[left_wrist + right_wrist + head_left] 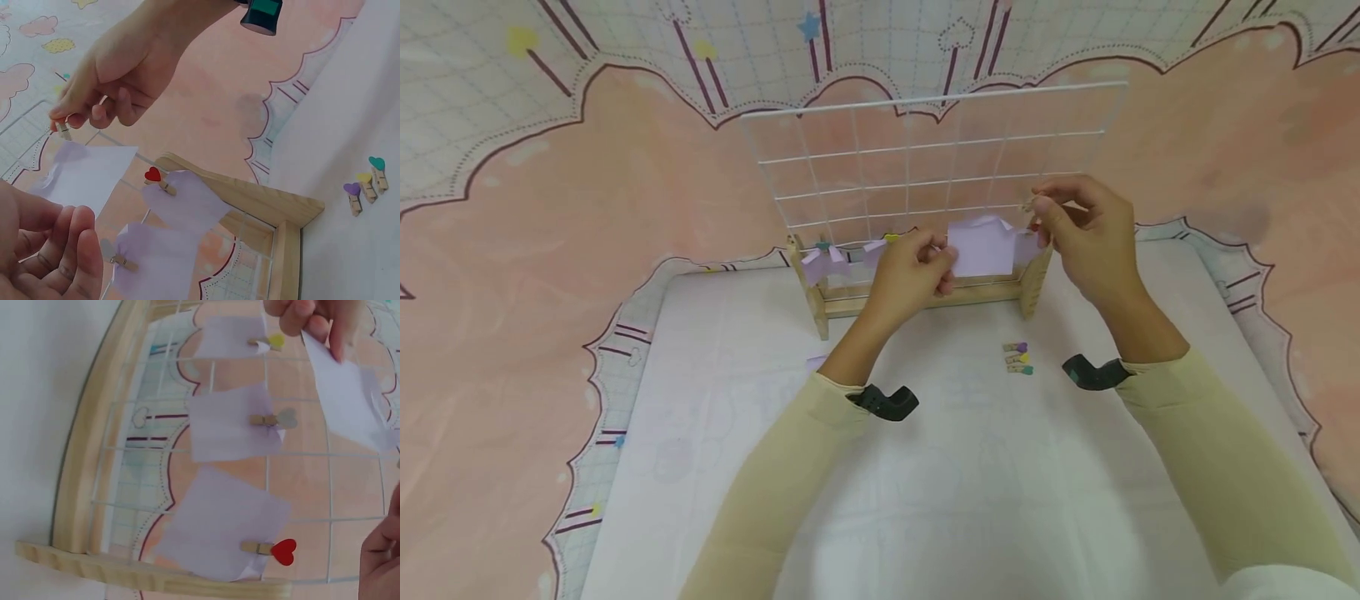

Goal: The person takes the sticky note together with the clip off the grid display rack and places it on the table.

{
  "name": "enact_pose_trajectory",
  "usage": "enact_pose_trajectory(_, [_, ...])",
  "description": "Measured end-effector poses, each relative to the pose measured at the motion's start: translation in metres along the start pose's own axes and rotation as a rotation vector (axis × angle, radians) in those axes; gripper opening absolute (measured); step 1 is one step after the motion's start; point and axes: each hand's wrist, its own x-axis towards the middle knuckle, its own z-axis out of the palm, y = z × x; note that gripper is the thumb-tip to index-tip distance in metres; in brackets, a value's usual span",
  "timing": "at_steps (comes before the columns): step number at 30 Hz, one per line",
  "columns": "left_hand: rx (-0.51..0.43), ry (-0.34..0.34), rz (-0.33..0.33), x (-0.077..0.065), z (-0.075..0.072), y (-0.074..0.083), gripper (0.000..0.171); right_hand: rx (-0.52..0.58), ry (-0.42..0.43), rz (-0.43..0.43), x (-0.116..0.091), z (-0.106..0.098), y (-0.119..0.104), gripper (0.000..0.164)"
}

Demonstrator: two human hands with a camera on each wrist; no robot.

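My left hand point(913, 265) pinches the edge of a pale purple paper note point(981, 250), holding it in front of a white wire grid point(928, 179). Beside the note's upper right, my right hand point(1093, 237) pinches a small wooden clothespin point(64, 130) between thumb and finger. In the left wrist view the clothespin is right at the note's upper edge. Lower on the grid, other purple notes hang from clothespins with a red heart point(284, 552), a grey heart point(287, 418) and a yellow heart point(276, 340); one further left has a green clothespin point(822, 246).
The grid stands upright in a wooden stand point(925, 297) at the back of the white table point(955, 500). In front of its right end lie three clothespins point(1018, 358) with purple, yellow and green hearts. A bit of purple paper point(815, 363) shows beside the left wrist.
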Motion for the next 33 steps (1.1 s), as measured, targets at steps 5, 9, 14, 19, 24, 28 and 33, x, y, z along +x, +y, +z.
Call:
enact_pose_trajectory(5, [-0.005,-0.002,-0.029,-0.012,-0.011,-0.005,0.011,0.015,-0.065,0.047,-0.014,-0.008,0.006,0.021])
enact_pose_trajectory(9, [-0.003,0.019,-0.053,-0.022,-0.021,-0.008,0.011,0.125,-0.110,0.043,-0.024,-0.014,0.014,0.023])
enact_pose_trajectory(14, [0.044,0.065,-0.070,-0.034,-0.033,-0.014,0.010,0.195,-0.131,0.095,-0.036,-0.020,0.024,0.024])
enact_pose_trajectory(19, [0.065,0.073,-0.100,-0.045,-0.044,-0.021,0.013,0.144,-0.157,0.135,-0.049,-0.023,0.030,0.023])
enact_pose_trajectory(24, [0.037,0.071,-0.112,-0.053,-0.052,-0.026,0.014,0.096,-0.185,0.159,-0.058,-0.024,0.035,0.026])
enact_pose_trajectory(28, [0.019,0.071,-0.104,-0.056,-0.056,-0.030,0.014,0.101,-0.185,0.171,-0.062,-0.024,0.038,0.029])
enact_pose_trajectory(33, [0.011,0.067,-0.087,-0.059,-0.061,-0.033,0.015,0.129,-0.183,0.170,-0.066,-0.024,0.043,0.031])
